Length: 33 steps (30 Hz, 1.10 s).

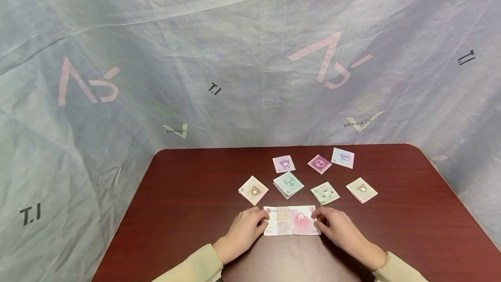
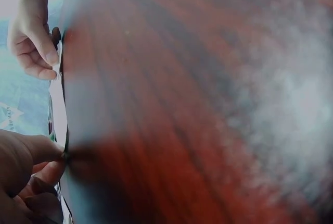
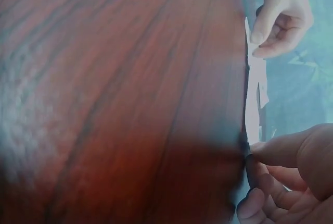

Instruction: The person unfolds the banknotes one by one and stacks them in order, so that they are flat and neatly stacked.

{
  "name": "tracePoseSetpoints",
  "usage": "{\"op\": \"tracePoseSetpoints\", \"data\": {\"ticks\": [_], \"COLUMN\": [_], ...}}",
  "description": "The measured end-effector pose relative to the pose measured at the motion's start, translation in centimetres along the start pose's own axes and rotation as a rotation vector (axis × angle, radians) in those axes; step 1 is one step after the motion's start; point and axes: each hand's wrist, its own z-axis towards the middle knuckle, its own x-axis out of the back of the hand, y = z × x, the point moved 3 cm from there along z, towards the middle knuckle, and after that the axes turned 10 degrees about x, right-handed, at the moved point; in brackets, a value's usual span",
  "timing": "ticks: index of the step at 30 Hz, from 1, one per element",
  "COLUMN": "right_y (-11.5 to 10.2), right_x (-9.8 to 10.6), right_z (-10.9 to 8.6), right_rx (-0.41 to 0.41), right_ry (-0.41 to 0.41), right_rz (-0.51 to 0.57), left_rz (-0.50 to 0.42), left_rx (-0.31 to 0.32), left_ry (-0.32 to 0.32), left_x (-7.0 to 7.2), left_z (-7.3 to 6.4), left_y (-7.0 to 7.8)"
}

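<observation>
Seven tucked small, one stretched long

And all the action is on the pink note [image 1: 292, 220], laid out lengthwise at the near part of the counter [image 1: 184, 206], its 100 on show! The left hand [image 1: 243, 229] has its fingers pinched on one short end; the right hand [image 1: 343, 232] has its fingers pinched on the other. Both wrist views agree.

Beyond it, the tally! Nearer row, left to right: a tan note [image 1: 253, 190], a mint note [image 1: 288, 185], a green note [image 1: 325, 193], an olive note [image 1: 362, 190]. Farther row: a purple note [image 1: 284, 164], a magenta note [image 1: 319, 164], a lilac note [image 1: 343, 158]. Seven squarish shapes, apparently folded, the mint one's layers parting slightly, and no hand on any of them.

My reading: seven are in folded form, leaving just this one at full length. Is a crease going in or coming out? These views can't settle it!
</observation>
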Motion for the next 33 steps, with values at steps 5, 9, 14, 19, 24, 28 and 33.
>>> {"op": "tracePoseSetpoints", "data": {"ticks": [5, 9, 14, 19, 24, 28, 33], "right_y": [-0.1, -0.26, -0.33, -0.35, -0.33, -0.31, -0.25], "right_x": [-0.34, -0.48, -0.31, -0.01, 0.2, 0.29, 0.4], "right_z": [-0.12, 0.07, 0.42, 0.5, 0.27, 0.18, 0.42], "right_rx": [0.009, 0.007, -0.02, -0.031, -0.042, -0.047, -0.05], "right_ry": [0.003, -0.008, -0.03, -0.054, -0.071, -0.067, -0.072], "right_rz": [-0.001, -0.004, -0.014, -0.02, -0.026, -0.048, -0.088], "left_rz": [-0.001, -0.012, -0.018, -0.034, -0.032, -0.012, 0.027], "left_rx": [0.002, -0.012, -0.009, -0.006, 0.021, 0.014, -0.028], "left_ry": [-0.014, -0.001, -0.003, 0.001, -0.004, 0.035, 0.088], "left_x": [-0.11, 0.18, 0.42, 0.45, 0.24, 0.27, 0.22], "left_z": [-0.41, -0.5, -0.4, -0.4, -0.4, -0.59, -0.75], "left_y": [-0.07, -0.14, -0.19, -0.01, 0.2, 0.31, 0.3]}}
